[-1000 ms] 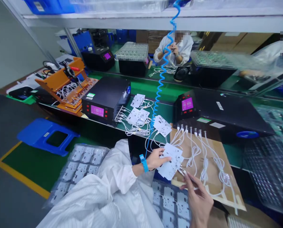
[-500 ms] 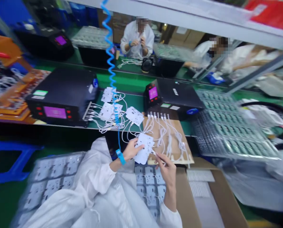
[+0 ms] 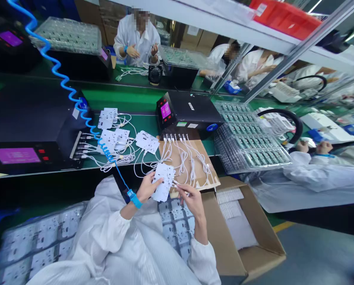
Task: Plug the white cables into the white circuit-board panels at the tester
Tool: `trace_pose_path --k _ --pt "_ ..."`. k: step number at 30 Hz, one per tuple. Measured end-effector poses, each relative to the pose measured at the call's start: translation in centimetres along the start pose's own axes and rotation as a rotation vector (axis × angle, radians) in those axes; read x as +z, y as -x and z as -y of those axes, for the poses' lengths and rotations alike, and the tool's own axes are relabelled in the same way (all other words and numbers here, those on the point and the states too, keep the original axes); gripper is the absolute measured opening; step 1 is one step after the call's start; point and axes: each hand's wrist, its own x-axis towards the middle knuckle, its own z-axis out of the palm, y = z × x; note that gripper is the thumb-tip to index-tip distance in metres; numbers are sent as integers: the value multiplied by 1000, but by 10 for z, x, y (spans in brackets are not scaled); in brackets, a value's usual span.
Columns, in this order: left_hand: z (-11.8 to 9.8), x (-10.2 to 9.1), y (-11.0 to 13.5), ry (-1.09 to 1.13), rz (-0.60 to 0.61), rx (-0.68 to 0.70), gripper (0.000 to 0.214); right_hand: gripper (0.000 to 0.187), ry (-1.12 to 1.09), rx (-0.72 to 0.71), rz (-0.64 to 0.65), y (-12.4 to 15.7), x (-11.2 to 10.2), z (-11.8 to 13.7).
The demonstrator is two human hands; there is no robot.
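My left hand [image 3: 146, 187] is closed on the left edge of a white circuit board [image 3: 164, 182], held above my lap. A blue wrist strap [image 3: 134, 198] with a coiled blue cord [image 3: 73, 95] sits on that wrist. My right hand [image 3: 191, 199] pinches a white cable plug [image 3: 177, 184] at the board's right edge. Several white cables [image 3: 185, 160] run from it over a brown cardboard sheet [image 3: 209, 175] to a black tester box [image 3: 187, 112] with a purple display.
More white boards [image 3: 147, 141] lie cabled to a second black tester [image 3: 22, 130] at left. Clear trays of boards rest on my lap [image 3: 177, 225] and at right [image 3: 248, 138]. An open carton [image 3: 248, 233] stands at my right. Other people work across the green belt [image 3: 129, 99].
The view has swung to the right and the blue stool has left the frame. Both hands stay on the board and the cable plug, now near the frame's centre.
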Motion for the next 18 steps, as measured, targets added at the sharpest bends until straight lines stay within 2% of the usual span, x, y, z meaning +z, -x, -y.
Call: trace_pose_path --k 10,14,16,18 --pt "10 6 3 -89 -29 73 66 25 60 -26 0 0 -1 1" --pt "7 9 3 -30 65 -5 74 37 35 120 84 2 -18 5" --pt "3 11 4 7 104 -51 79 46 -7 159 37 2 -32 6" --pt "0 12 5 10 122 -87 79 47 -68 143 -123 -1 -45 7"
